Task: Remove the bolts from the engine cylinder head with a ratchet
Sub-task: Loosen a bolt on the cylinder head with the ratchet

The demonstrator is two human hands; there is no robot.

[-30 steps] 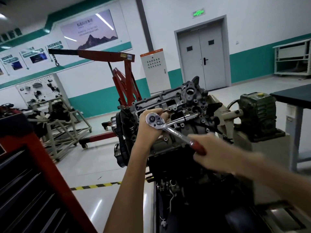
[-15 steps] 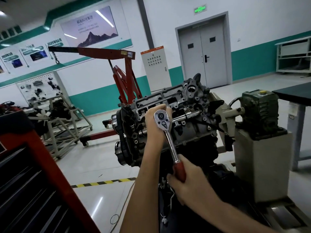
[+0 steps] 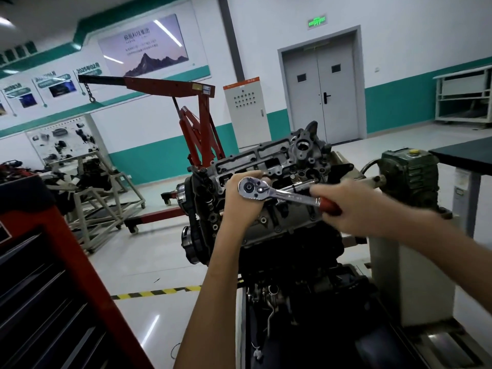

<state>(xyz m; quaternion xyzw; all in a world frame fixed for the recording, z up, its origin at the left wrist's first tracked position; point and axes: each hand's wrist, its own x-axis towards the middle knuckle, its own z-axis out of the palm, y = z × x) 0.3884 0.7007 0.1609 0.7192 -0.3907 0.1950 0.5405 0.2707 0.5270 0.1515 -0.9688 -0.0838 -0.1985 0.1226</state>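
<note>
The grey cylinder head [image 3: 287,166] sits tilted on an engine mounted on a stand in the middle of the view. A chrome ratchet [image 3: 277,193] with a red handle lies across its face, its round head at the left. My left hand [image 3: 239,203] is curled around the socket end just behind the ratchet head, which hides the bolt under it. My right hand [image 3: 346,206] grips the red handle at the right, pointing right and slightly down. A second chrome bar [image 3: 300,185] rests on the head behind the ratchet.
A red tool cabinet [image 3: 53,275] fills the lower left. A red engine hoist [image 3: 197,123] stands behind the engine. The green gearbox [image 3: 407,177] of the stand sits to the right, beside a dark table [image 3: 463,153]. Yellow-black floor tape [image 3: 157,291] runs in front.
My right hand has swung the ratchet handle from pointing down up to the right. My left hand has stayed on the ratchet head. The camera has shifted slightly.
</note>
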